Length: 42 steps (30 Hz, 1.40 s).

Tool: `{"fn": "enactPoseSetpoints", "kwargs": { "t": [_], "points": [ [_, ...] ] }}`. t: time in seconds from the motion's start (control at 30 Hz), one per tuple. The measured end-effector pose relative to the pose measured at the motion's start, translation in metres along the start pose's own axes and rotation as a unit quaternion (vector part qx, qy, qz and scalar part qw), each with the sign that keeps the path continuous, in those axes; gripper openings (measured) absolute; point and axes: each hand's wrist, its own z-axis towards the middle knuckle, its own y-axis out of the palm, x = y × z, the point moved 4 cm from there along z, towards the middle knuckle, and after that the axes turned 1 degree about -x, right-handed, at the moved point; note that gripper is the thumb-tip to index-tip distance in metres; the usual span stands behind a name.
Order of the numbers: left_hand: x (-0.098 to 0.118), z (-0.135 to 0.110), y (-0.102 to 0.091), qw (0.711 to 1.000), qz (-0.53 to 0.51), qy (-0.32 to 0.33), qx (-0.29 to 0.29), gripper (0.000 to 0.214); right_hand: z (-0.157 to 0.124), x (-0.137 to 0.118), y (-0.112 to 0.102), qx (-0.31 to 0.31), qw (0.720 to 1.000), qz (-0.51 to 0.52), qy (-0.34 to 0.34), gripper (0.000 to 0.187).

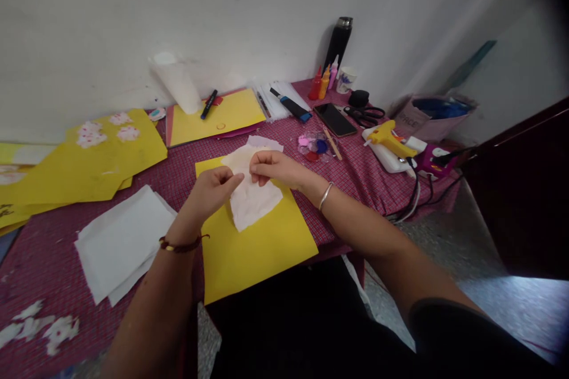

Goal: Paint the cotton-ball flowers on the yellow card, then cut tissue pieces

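Note:
A crinkled white tissue (255, 204) with uneven edges lies over the yellow card (262, 254) in front of me. The thumb and fingers of my left hand (212, 189) are pinched at the tissue's left side. Close beside it, my right hand (276, 169) is curled with its fingertips pinched on the tissue near its middle. The two sets of fingertips are a short gap apart. My fingers hide part of the tissue, and its upper end shows beyond my right hand.
White sheets (124, 240) lie left of the card, and torn white scraps (62, 331) nearer me. Yellow cards with dotted white patches (106, 160) lie at back left. Rightward are a paint palette (313, 147), phone (335, 119), scissors (364, 115) and corded yellow glue gun (391, 139).

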Motion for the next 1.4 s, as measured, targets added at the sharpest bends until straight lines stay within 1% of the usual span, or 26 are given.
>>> {"fn": "enactPoseSetpoints", "kwargs": {
  "t": [0.07, 0.1, 0.13, 0.2, 0.27, 0.3, 0.37, 0.4, 0.47, 0.53, 0.67, 0.77, 0.83, 0.93, 0.97, 1.0, 1.03, 1.1, 1.13, 1.17, 1.2, 1.23, 1.27, 1.3, 1.33, 1.4],
  "points": [
    [-0.002, 0.001, -0.004, 0.994, 0.103, 0.026, -0.023, 0.034, -0.005, -0.001, 0.009, -0.079, 0.993, -0.082, -0.029, 0.004],
    [-0.003, 0.001, -0.005, 0.989, 0.141, 0.034, -0.026, 0.032, -0.009, -0.002, 0.015, -0.121, 0.982, -0.140, -0.047, 0.003],
    [-0.004, 0.001, -0.005, 0.985, 0.168, 0.037, -0.027, 0.030, -0.013, -0.003, 0.022, -0.161, 0.963, -0.206, -0.065, 0.005],
    [-0.006, 0.001, -0.003, 0.980, 0.195, 0.035, -0.033, 0.025, -0.023, -0.004, 0.036, -0.221, 0.910, -0.336, -0.102, 0.013],
    [-0.008, 0.001, 0.001, 0.976, 0.210, 0.033, -0.044, 0.021, -0.031, -0.004, 0.047, -0.247, 0.855, -0.435, -0.138, 0.020],
    [-0.009, 0.002, 0.003, 0.975, 0.216, 0.033, -0.048, 0.019, -0.033, -0.003, 0.052, -0.248, 0.833, -0.470, -0.154, 0.023],
    [-0.011, 0.002, 0.006, 0.972, 0.225, 0.034, -0.051, 0.017, -0.035, -0.001, 0.058, -0.233, 0.806, -0.514, -0.176, 0.027],
    [-0.012, 0.003, 0.006, 0.972, 0.226, 0.035, -0.049, 0.017, -0.034, 0.001, 0.059, -0.221, 0.799, -0.529, -0.179, 0.027],
    [-0.014, 0.003, 0.005, 0.973, 0.224, 0.041, -0.032, 0.017, -0.031, 0.005, 0.061, -0.200, 0.789, -0.553, -0.178, 0.019],
    [-0.015, 0.003, 0.001, 0.975, 0.215, 0.053, 0.007, 0.017, -0.028, 0.009, 0.062, -0.188, 0.780, -0.570, -0.176, 0.011],
    [-0.009, 0.001, -0.011, 0.977, 0.175, 0.075, 0.100, 0.017, -0.025, 0.010, 0.064, -0.178, 0.766, -0.590, -0.183, 0.013],
    [-0.003, -0.002, -0.017, 0.975, 0.146, 0.084, 0.144, 0.014, -0.027, 0.008, 0.066, -0.183, 0.757, -0.597, -0.193, 0.009],
    [0.000, -0.003, -0.019, 0.976, 0.125, 0.083, 0.161, 0.012, -0.028, 0.008, 0.069, -0.181, 0.755, -0.598, -0.200, 0.010],
    [0.000, -0.003, -0.019, 0.977, 0.104, 0.077, 0.167, 0.012, -0.029, 0.012, 0.075, -0.169, 0.759, -0.593, -0.210, 0.012],
    [-0.001, -0.002, -0.018, 0.978, 0.102, 0.077, 0.167, 0.011, -0.028, 0.013, 0.077, -0.164, 0.768, -0.582, -0.211, 0.013],
    [-0.001, -0.002, -0.018, 0.978, 0.099, 0.078, 0.168, 0.011, -0.027, 0.015, 0.078, -0.160, 0.785, -0.560, -0.209, 0.013],
    [-0.002, -0.001, -0.018, 0.977, 0.091, 0.079, 0.173, 0.010, -0.026, 0.016, 0.077, -0.154, 0.812, -0.526, -0.203, 0.013],
    [-0.001, -0.002, -0.020, 0.975, 0.057, 0.084, 0.198, 0.009, -0.021, 0.015, 0.069, -0.117, 0.889, -0.408, -0.170, 0.011],
    [-0.001, -0.004, -0.023, 0.972, 0.031, 0.087, 0.218, 0.009, -0.017, 0.014, 0.061, -0.087, 0.930, -0.328, -0.140, 0.009],
    [0.001, -0.006, -0.025, 0.966, 0.003, 0.087, 0.241, 0.010, -0.014, 0.013, 0.052, -0.052, 0.963, -0.242, -0.106, 0.009],
    [0.003, -0.009, -0.028, 0.960, -0.027, 0.087, 0.265, 0.011, -0.012, 0.012, 0.043, -0.015, 0.984, -0.159, -0.074, 0.011],
    [0.006, -0.013, -0.030, 0.953, -0.055, 0.088, 0.285, 0.011, -0.010, 0.010, 0.034, 0.019, 0.995, -0.085, -0.051, 0.016],
    [0.009, -0.017, -0.031, 0.948, -0.081, 0.090, 0.295, 0.012, -0.008, 0.008, 0.026, 0.047, 0.998, -0.023, -0.038, 0.021],
    [0.012, -0.020, -0.031, 0.947, -0.103, 0.091, 0.291, 0.013, -0.007, 0.005, 0.019, 0.069, 0.997, 0.025, -0.035, 0.026],
    [0.016, -0.022, -0.028, 0.950, -0.122, 0.093, 0.273, 0.015, -0.007, 0.003, 0.014, 0.086, 0.994, 0.061, -0.039, 0.029],
    [0.021, -0.024, -0.017, 0.961, -0.144, 0.095, 0.216, 0.015, -0.006, -0.001, 0.008, 0.101, 0.988, 0.102, -0.051, 0.033]
  ]
}}
